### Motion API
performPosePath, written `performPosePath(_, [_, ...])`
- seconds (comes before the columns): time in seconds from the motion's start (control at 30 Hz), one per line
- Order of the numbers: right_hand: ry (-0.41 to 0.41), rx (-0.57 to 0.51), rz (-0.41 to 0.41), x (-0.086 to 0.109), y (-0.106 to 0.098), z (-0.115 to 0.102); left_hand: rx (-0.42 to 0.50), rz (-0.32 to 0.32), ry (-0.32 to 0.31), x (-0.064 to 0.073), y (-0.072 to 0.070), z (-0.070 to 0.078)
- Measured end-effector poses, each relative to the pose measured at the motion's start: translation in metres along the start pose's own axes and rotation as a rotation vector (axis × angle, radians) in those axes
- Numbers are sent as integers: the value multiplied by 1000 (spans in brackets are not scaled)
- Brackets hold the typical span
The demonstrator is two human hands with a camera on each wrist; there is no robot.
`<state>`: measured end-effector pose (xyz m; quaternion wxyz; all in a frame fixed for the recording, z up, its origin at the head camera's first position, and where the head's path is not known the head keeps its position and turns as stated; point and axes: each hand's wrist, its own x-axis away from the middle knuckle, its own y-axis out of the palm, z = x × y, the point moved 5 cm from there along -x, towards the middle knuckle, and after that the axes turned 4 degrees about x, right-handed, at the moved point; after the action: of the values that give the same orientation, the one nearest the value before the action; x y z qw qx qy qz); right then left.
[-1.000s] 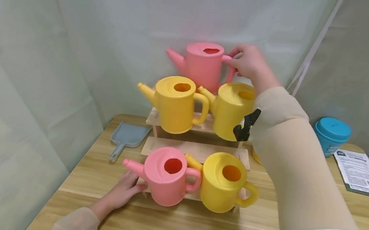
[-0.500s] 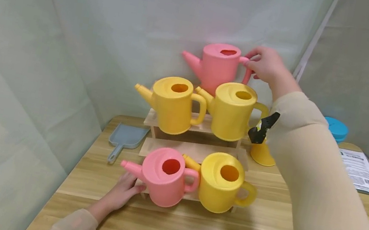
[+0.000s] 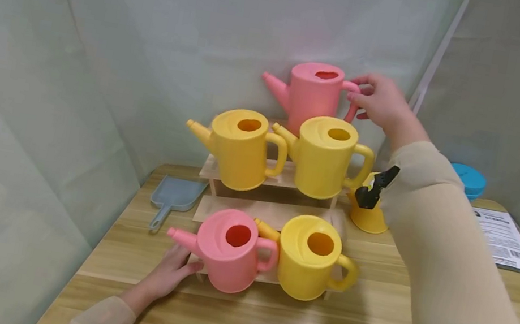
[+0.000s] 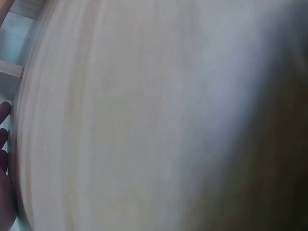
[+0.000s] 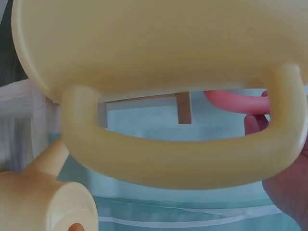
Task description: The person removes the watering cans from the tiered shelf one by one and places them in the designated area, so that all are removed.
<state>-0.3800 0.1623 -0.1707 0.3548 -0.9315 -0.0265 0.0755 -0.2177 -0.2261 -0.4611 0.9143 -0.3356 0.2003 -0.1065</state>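
Note:
My right hand (image 3: pixel 382 103) pinches the handle of a pink watering can (image 3: pixel 315 94) on the stand's top level, its spout pointing left. In the right wrist view that pink handle (image 5: pixel 238 102) shows between my fingers, partly behind a yellow can's large handle (image 5: pixel 192 163). My left hand (image 3: pixel 169 273) rests at the lower left corner of the wooden stand (image 3: pixel 271 215), thumb by the front edge, some fingers hidden under a spout. Close to it sits the lower pink watering can (image 3: pixel 228 260), beside a yellow watering can (image 3: pixel 299 277). Two more yellow watering cans, left (image 3: pixel 241 153) and right (image 3: pixel 319 163), occupy the middle level.
A grey dustpan (image 3: pixel 176 194) lies on the wooden table (image 3: pixel 121 253) left of the stand. To the right are a yellow object with a flared base (image 3: pixel 368 217), a blue-lidded tub (image 3: pixel 469 178) and a printed packet (image 3: pixel 505 240). Pale curtain (image 3: pixel 211 22) hangs behind.
My right hand has shifted the top pink watering can to the right, so it now stands behind the right yellow can. My left hand keeps its place at the stand's corner.

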Motion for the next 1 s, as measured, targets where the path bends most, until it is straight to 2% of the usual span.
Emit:
performPosePath(0.27, [15, -53, 36, 6, -5, 14, 9, -10, -23, 1, 1, 0])
performPosePath(0.53, [46, -86, 113, 16, -23, 34, -20, 19, 11, -1, 0, 2])
performPosePath(0.77, [88, -97, 196, 27, -41, 55, -11, -5, -30, -2, 0, -1])
performPosePath(1.0, [153, -218, 253, 42, -65, 78, -18, -6, -24, -3, 0, -2])
